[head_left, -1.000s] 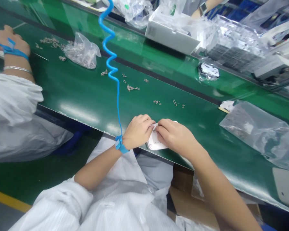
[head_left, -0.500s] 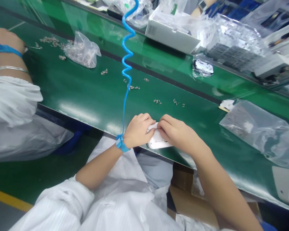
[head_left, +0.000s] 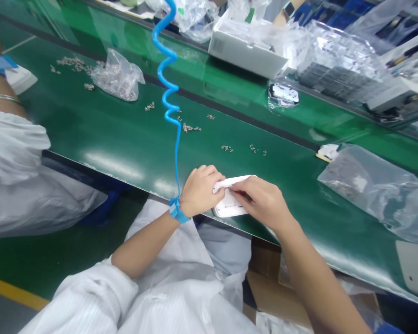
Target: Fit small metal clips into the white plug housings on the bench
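A white plastic housing with rounded corners lies at the near edge of the green work surface, its inside facing up. My left hand grips its left side, the thumb over the rim and the fingers along the far edge. On my left wrist is a blue strap. My right hand reaches over the housing with its fingertips pinched together inside, near the far rim. Whatever those fingertips hold, if anything, is hidden or too small to make out.
Small metal parts lie in little groups beyond the hands. A blue coiled cord runs up from the wrist strap. Clear bags stand left and right. A co-worker's arm is at the left. A white box sits behind.
My right hand has shifted slightly right and nearer, baring the housing's far rim. My left hand has stayed in place. The co-worker's hand has moved left, and the cord has swung left.
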`<state>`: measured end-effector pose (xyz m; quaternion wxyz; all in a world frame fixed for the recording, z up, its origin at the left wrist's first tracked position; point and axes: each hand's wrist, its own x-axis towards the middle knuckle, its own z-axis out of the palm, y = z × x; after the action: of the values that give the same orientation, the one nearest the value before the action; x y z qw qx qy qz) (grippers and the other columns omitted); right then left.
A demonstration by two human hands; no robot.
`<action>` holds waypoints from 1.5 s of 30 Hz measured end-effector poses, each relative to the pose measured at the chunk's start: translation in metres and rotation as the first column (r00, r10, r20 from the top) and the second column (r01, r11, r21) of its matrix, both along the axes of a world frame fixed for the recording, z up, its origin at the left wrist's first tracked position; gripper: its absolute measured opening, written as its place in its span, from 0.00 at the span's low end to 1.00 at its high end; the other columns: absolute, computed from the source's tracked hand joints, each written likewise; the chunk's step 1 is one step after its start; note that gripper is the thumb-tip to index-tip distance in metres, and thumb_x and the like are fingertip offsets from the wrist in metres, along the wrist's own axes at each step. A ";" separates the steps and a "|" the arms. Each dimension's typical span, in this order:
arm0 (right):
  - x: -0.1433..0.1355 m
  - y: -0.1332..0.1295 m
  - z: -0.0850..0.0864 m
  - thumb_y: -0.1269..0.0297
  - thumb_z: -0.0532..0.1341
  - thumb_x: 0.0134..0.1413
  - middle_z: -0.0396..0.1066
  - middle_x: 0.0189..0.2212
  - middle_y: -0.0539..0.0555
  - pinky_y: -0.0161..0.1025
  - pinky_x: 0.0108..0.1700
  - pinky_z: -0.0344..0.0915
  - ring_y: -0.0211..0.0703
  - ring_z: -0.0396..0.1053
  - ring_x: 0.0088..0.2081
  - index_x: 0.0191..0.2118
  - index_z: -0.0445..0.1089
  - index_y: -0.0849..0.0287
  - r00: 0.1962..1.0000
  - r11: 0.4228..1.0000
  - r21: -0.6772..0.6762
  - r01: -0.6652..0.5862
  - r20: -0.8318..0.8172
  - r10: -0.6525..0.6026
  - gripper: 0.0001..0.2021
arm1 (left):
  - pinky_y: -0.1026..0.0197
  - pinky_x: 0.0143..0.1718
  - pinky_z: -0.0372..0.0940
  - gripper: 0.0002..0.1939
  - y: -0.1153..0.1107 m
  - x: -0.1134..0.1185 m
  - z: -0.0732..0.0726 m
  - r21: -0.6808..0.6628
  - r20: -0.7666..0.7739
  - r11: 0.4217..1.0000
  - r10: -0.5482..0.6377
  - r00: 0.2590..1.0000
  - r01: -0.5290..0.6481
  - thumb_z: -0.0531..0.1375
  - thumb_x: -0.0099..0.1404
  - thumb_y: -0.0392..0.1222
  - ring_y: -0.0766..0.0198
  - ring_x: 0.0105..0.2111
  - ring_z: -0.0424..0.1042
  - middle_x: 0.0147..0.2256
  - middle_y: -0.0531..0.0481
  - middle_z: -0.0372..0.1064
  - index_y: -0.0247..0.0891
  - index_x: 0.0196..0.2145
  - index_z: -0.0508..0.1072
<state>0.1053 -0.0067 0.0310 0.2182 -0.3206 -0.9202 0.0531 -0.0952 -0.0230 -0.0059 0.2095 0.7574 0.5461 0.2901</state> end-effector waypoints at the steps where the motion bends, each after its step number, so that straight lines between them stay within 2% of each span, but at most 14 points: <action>1: 0.000 0.000 -0.001 0.71 0.58 0.64 0.75 0.29 0.52 0.37 0.34 0.64 0.41 0.70 0.32 0.38 0.72 0.56 1.000 1.000 0.008 -0.008 -0.002 0.008 0.06 | 0.53 0.41 0.60 0.07 0.000 0.000 0.000 -0.004 0.001 1.000 0.000 1.000 0.000 0.60 0.63 0.39 0.57 0.42 0.68 0.41 0.51 0.72 0.41 0.40 0.74; 7: -0.001 0.002 -0.001 0.75 0.57 0.63 0.76 0.29 0.52 0.40 0.37 0.65 0.43 0.70 0.34 0.36 0.71 0.57 0.990 0.991 0.058 -0.117 0.081 0.112 0.08 | 0.53 0.40 0.60 0.06 -0.002 0.004 0.002 0.014 -0.041 1.000 0.011 0.999 -0.011 0.60 0.64 0.39 0.57 0.41 0.67 0.39 0.49 0.70 0.40 0.39 0.74; 12: -0.005 0.000 -0.003 0.76 0.58 0.60 0.74 0.35 0.55 0.38 0.36 0.66 0.42 0.70 0.35 0.41 0.69 0.58 0.996 0.999 0.048 -0.011 -0.087 0.015 0.07 | 0.53 0.42 0.61 0.07 -0.007 0.014 0.005 0.064 -0.140 0.996 0.065 0.988 -0.056 0.57 0.65 0.39 0.56 0.40 0.66 0.37 0.47 0.68 0.38 0.39 0.75; 15: -0.011 -0.003 0.003 0.74 0.61 0.58 0.71 0.39 0.55 0.36 0.33 0.67 0.39 0.68 0.32 0.44 0.68 0.57 0.974 0.996 -0.080 0.047 -0.220 -0.063 0.09 | 0.53 0.42 0.61 0.08 -0.015 0.012 0.008 0.117 -0.215 0.990 0.101 0.971 -0.077 0.57 0.66 0.41 0.55 0.40 0.66 0.36 0.46 0.68 0.39 0.38 0.75; 18: -0.022 0.004 0.016 0.70 0.63 0.58 0.71 0.36 0.53 0.35 0.30 0.66 0.38 0.69 0.31 0.42 0.69 0.56 0.934 0.954 -0.298 -0.039 -0.351 -0.072 0.06 | 0.53 0.39 0.61 0.06 -0.032 -0.006 0.013 0.089 -0.257 0.988 0.144 0.956 -0.125 0.57 0.65 0.40 0.55 0.38 0.68 0.34 0.47 0.68 0.40 0.34 0.74; 21: -0.041 0.039 0.023 0.69 0.62 0.60 0.74 0.35 0.52 0.35 0.31 0.66 0.38 0.70 0.31 0.37 0.72 0.56 0.924 0.936 -0.319 -0.149 -0.383 0.017 0.02 | 0.55 0.37 0.62 0.10 -0.052 -0.036 0.015 0.017 -0.221 0.959 0.278 0.935 -0.282 0.60 0.63 0.43 0.56 0.35 0.70 0.31 0.49 0.70 0.38 0.42 0.73; 25: -0.076 0.118 0.012 0.70 0.62 0.59 0.75 0.35 0.54 0.40 0.39 0.66 0.42 0.70 0.33 0.36 0.74 0.59 0.986 0.983 -0.174 -0.054 -0.165 0.025 0.03 | 0.55 0.36 0.64 0.32 -0.073 -0.067 0.013 -0.034 -0.158 0.844 0.525 0.836 -0.536 0.62 0.64 0.48 0.57 0.29 0.69 0.24 0.55 0.68 0.31 0.60 0.60; 30: -0.114 0.180 -0.014 0.70 0.64 0.57 0.74 0.43 0.59 0.43 0.45 0.67 0.47 0.72 0.40 0.44 0.75 0.61 0.997 0.984 -0.177 -0.035 0.064 0.047 0.09 | 0.59 0.33 0.63 0.24 -0.077 -0.076 0.011 0.065 -0.011 0.907 0.417 0.909 -0.416 0.60 0.67 0.46 0.60 0.27 0.68 0.21 0.58 0.65 0.35 0.56 0.62; 33: -0.121 0.182 -0.022 0.70 0.60 0.61 0.74 0.43 0.58 0.42 0.49 0.66 0.48 0.71 0.45 0.43 0.75 0.60 0.991 0.983 -0.171 -0.065 0.107 0.084 0.08 | 0.60 0.32 0.61 0.12 -0.047 -0.092 0.023 0.269 0.060 0.860 0.435 0.899 -0.434 0.57 0.69 0.44 0.63 0.24 0.64 0.19 0.58 0.60 0.38 0.48 0.69; 35: -0.122 0.176 -0.024 0.71 0.56 0.64 0.73 0.43 0.60 0.43 0.48 0.66 0.49 0.71 0.45 0.43 0.74 0.61 0.988 0.986 -0.160 -0.045 0.136 0.067 0.09 | 0.58 0.33 0.60 0.07 -0.004 -0.109 0.036 0.354 0.018 0.843 0.427 0.904 -0.406 0.57 0.69 0.42 0.63 0.25 0.63 0.20 0.57 0.61 0.39 0.41 0.73; 38: -0.122 0.168 -0.024 0.72 0.54 0.64 0.71 0.42 0.61 0.43 0.45 0.66 0.50 0.70 0.43 0.44 0.72 0.62 0.984 0.989 -0.147 -0.005 0.174 0.031 0.10 | 0.56 0.38 0.61 0.07 0.079 -0.132 0.049 0.253 -0.211 0.955 0.208 0.955 -0.152 0.60 0.65 0.39 0.59 0.33 0.67 0.28 0.51 0.68 0.39 0.41 0.76; 39: -0.123 0.167 -0.023 0.72 0.54 0.64 0.71 0.42 0.61 0.43 0.44 0.66 0.50 0.70 0.42 0.44 0.72 0.61 0.983 0.990 -0.144 0.005 0.183 0.022 0.10 | 0.56 0.40 0.62 0.08 0.105 -0.138 0.050 0.206 -0.273 0.977 0.112 0.956 -0.056 0.60 0.65 0.38 0.58 0.36 0.67 0.31 0.49 0.70 0.39 0.41 0.77; 41: -0.126 0.167 -0.021 0.72 0.53 0.63 0.70 0.42 0.60 0.42 0.42 0.65 0.49 0.70 0.42 0.44 0.71 0.60 0.983 0.991 -0.134 0.029 0.186 -0.004 0.10 | 0.54 0.44 0.62 0.11 0.146 -0.148 0.047 0.147 -0.348 0.989 0.062 0.936 -0.011 0.60 0.64 0.35 0.56 0.41 0.66 0.36 0.46 0.71 0.38 0.43 0.78; 45: -0.136 0.176 -0.016 0.72 0.55 0.60 0.70 0.42 0.58 0.41 0.43 0.65 0.47 0.69 0.42 0.42 0.71 0.59 0.998 0.992 -0.110 0.056 0.032 -0.053 0.08 | 0.52 0.42 0.60 0.09 0.174 -0.165 0.029 0.146 -0.468 0.989 0.033 0.883 0.040 0.61 0.64 0.39 0.51 0.45 0.63 0.42 0.44 0.69 0.42 0.41 0.80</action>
<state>-0.0310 0.1692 0.0146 0.1882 -0.3578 -0.9099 0.0933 -0.2598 0.1505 0.0228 0.0140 0.8196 0.5558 0.1387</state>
